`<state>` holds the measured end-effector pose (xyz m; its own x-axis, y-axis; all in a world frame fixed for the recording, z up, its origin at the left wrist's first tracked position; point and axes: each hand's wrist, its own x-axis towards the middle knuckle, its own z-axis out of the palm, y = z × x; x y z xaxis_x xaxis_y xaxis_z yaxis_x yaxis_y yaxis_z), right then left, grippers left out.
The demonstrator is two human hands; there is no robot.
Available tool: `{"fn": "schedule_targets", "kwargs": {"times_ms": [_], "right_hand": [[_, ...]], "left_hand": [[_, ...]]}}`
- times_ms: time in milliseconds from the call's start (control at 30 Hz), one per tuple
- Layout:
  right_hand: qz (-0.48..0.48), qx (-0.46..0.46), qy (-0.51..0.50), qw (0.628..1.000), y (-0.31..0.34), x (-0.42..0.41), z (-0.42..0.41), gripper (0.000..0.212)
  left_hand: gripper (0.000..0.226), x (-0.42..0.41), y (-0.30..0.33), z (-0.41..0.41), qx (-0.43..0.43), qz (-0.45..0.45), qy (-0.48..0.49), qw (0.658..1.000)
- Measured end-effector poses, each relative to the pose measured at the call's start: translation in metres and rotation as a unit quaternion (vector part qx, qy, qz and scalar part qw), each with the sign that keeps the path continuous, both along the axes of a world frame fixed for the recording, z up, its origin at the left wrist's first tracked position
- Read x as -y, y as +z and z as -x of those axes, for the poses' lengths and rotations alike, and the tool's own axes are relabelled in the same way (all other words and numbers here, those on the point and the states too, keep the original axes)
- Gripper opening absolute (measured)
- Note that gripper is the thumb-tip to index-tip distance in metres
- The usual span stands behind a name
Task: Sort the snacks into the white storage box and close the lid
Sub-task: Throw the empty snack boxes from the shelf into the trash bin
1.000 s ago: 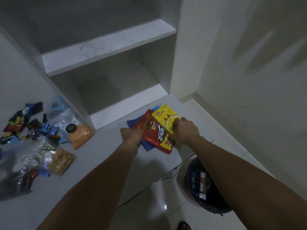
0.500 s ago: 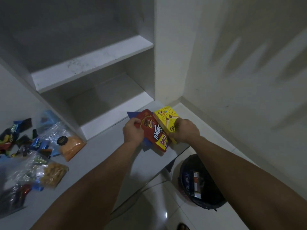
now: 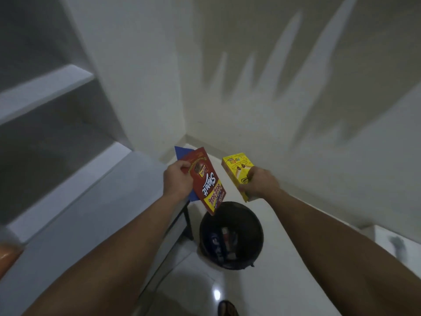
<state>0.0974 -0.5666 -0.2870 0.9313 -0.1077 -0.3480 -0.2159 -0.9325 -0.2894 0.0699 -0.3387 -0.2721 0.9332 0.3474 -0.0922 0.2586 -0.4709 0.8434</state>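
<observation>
My left hand [image 3: 178, 183] grips a red snack packet [image 3: 208, 181] together with a blue packet [image 3: 182, 153] behind it, held in the air past the end of the white counter [image 3: 91, 224]. My right hand [image 3: 259, 184] holds a yellow snack box [image 3: 237, 171], apart from the red packet and to its right. Both are lifted above the floor, over a black bin [image 3: 231, 236]. An orange snack bag [image 3: 9, 254] shows at the left edge on the counter. No white storage box is in view.
The black bin stands on the tiled floor beside the counter's leg, with wrappers inside. White shelves [image 3: 45, 92] rise at the left. Walls meet in a corner just ahead. A sandal toe [image 3: 227, 309] shows at the bottom.
Both hands lifted the packets off the counter and separated them: yellow box to the right, red and blue packets to the left. The view swung right, so the other snacks left the frame.
</observation>
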Motion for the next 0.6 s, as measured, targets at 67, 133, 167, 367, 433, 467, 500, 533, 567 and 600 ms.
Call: {"fn": "schedule_targets", "kwargs": {"times_ms": [67,133,167,367,433,467,500,533,567,600], "right_hand": [[0.007,-0.014,-0.017,1.000,-0.012,0.026,0.006,0.050],[0.007,-0.030,-0.036,0.999,-0.026,0.046,0.012,0.051],[0.006,-0.037,-0.044,0.998,-0.033,0.054,0.014,0.053],[-0.008,-0.080,-0.071,0.994,-0.090,0.083,0.019,0.055],[-0.009,-0.094,-0.065,0.993,-0.114,0.087,0.018,0.057],[-0.011,-0.100,-0.063,0.993,-0.128,0.087,0.018,0.056],[-0.013,-0.106,-0.063,0.992,-0.141,0.087,0.018,0.057],[-0.016,-0.112,-0.064,0.991,-0.155,0.087,0.018,0.058],[-0.020,-0.120,-0.067,0.990,-0.171,0.085,0.019,0.060],[-0.024,-0.125,-0.070,0.989,-0.186,0.083,0.020,0.061]], "left_hand": [[0.025,0.025,-0.010,-0.002,-0.008,-0.004,-0.026,1.000],[0.025,0.045,-0.024,-0.003,-0.019,-0.010,-0.044,0.999],[0.025,0.053,-0.032,-0.004,-0.027,-0.011,-0.051,0.998],[0.025,0.085,-0.095,-0.008,-0.081,-0.036,-0.091,0.992],[0.025,0.090,-0.118,-0.010,-0.094,-0.045,-0.101,0.989],[0.025,0.091,-0.131,-0.010,-0.101,-0.050,-0.105,0.988],[0.025,0.093,-0.144,-0.011,-0.108,-0.056,-0.109,0.987],[0.025,0.094,-0.157,-0.012,-0.116,-0.061,-0.111,0.985],[0.025,0.095,-0.171,-0.012,-0.121,-0.066,-0.112,0.984],[0.024,0.096,-0.185,-0.013,-0.123,-0.072,-0.113,0.983]]}}
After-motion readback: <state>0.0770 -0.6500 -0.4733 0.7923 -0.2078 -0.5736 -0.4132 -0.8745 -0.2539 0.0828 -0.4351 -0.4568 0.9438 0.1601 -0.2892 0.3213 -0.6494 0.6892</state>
